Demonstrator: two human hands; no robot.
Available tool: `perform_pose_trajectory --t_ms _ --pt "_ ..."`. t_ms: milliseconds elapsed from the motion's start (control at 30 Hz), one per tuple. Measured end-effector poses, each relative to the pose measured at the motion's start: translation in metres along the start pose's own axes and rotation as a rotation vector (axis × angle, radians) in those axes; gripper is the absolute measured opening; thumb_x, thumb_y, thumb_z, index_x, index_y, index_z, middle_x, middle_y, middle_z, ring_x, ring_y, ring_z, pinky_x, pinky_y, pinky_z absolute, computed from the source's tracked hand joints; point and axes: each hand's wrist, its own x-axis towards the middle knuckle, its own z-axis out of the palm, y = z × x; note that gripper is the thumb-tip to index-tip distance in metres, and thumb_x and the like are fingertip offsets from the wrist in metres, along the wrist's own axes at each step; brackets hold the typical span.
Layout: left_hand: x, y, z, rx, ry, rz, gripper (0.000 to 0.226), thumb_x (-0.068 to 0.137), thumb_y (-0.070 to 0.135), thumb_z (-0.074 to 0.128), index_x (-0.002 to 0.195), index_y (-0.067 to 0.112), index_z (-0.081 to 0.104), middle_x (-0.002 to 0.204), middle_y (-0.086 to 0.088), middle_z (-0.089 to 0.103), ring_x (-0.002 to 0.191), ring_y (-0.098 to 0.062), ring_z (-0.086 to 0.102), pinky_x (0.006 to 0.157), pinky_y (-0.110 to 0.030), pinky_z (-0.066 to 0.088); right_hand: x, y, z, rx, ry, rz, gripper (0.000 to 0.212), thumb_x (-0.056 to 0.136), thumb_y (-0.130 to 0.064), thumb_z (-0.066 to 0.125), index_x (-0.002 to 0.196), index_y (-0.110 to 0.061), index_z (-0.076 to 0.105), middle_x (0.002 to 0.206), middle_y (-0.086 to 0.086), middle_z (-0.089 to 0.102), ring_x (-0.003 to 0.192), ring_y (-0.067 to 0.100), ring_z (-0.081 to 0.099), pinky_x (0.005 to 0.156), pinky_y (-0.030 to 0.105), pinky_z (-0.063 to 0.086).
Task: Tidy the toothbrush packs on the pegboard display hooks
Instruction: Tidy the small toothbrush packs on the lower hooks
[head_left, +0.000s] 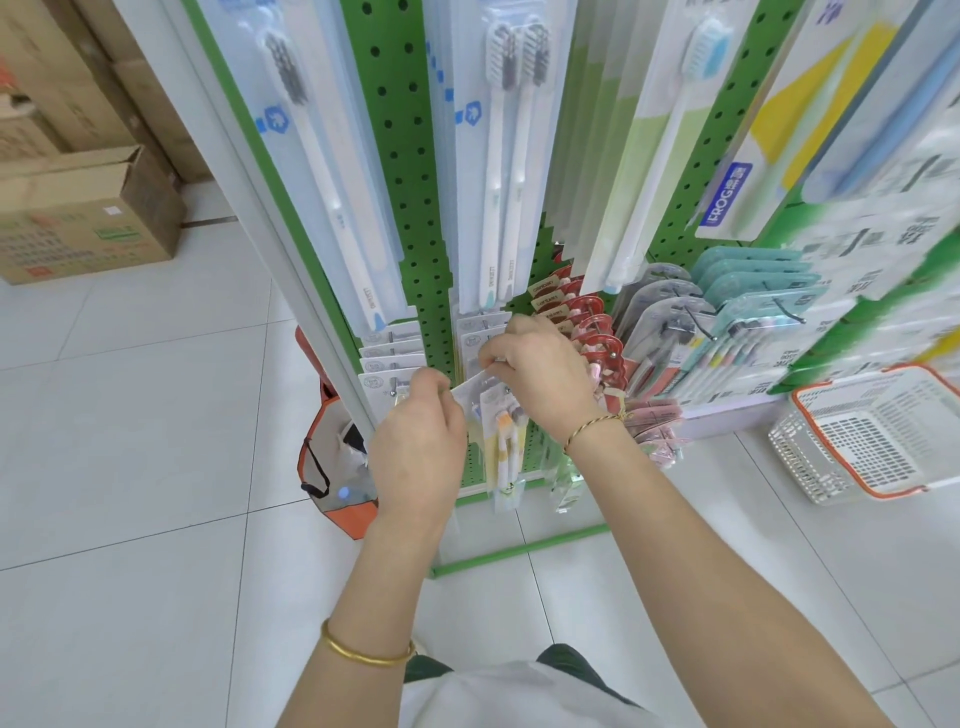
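A green pegboard (410, 171) carries rows of hanging toothbrush packs. On a low hook in the middle hangs a bunch of small packs with yellow and orange brushes (503, 441). My left hand (418, 447) pinches the top of the front pack from the left. My right hand (540, 369) grips the card tops of the same bunch at the hook from the right. Long white toothbrush packs (498, 171) hang above my hands. Red-topped packs (595, 332) hang just right of my right hand.
A white basket with an orange rim (878, 441) sits on the floor at the right. An orange bag (332, 467) leans at the display's left foot. Cardboard boxes (88, 218) stand at the far left. Teal and multi-brush packs (748, 312) fill the right side.
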Motion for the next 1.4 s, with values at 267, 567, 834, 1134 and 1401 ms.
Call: perform_pose_trajectory --t_ms 267,567,834,1134,1401 --pt "-0.001 -0.005 -0.009 0.284 -0.111 -0.006 0.024 0.099 0.032 0.042 0.108 0.016 0.058 0.085 -0.005 0.064 0.072 -0.023 0.047 0.055 -0.029 0.03 0.001 -0.003 0.005 0.142 -0.009 -0.198 0.009 0.081 -0.005 0.066 0.081 -0.011 0.073 0.075 0.009 0.053 0.079 0.023 0.044 0.066 0.036 0.043" --pt "-0.005 -0.008 -0.026 0.323 -0.185 -0.031 0.016 0.095 0.022 0.044 0.093 0.012 0.057 0.079 -0.003 0.057 0.075 -0.026 0.05 0.06 -0.028 0.037 -0.019 0.004 0.007 0.308 0.15 -0.061 0.016 0.084 -0.002 0.064 0.094 -0.012 0.071 0.084 -0.003 0.055 0.084 0.017 0.048 0.075 0.03 0.041" --pt "-0.005 -0.006 -0.042 0.073 -0.241 -0.019 0.022 0.09 0.025 0.056 0.068 0.026 0.055 0.085 0.0 0.051 0.076 -0.021 0.053 0.067 -0.031 0.042 -0.071 0.007 0.01 0.667 0.19 0.24 0.015 0.086 -0.005 0.063 0.088 -0.019 0.066 0.084 -0.009 0.059 0.075 -0.005 0.05 0.07 0.008 0.039" --pt "-0.014 0.011 -0.023 -0.518 -0.311 -0.019 0.015 0.095 0.021 0.052 0.081 0.017 0.056 0.087 -0.019 0.066 0.074 -0.032 0.061 0.078 -0.048 0.052 -0.121 0.029 0.015 0.839 -0.006 0.305 0.02 0.094 -0.01 0.055 0.077 -0.014 0.064 0.07 -0.002 0.053 0.068 0.007 0.046 0.069 0.027 0.039" --pt "-0.033 0.05 0.007 -0.571 -0.245 0.034 0.034 0.102 0.024 0.039 0.134 0.016 0.037 0.094 0.015 0.05 0.07 0.004 0.047 0.065 -0.018 0.035 -0.134 0.031 0.004 1.011 0.1 0.439 0.03 0.092 -0.005 0.056 0.075 -0.027 0.069 0.07 -0.015 0.064 0.071 0.01 0.055 0.071 0.027 0.045"
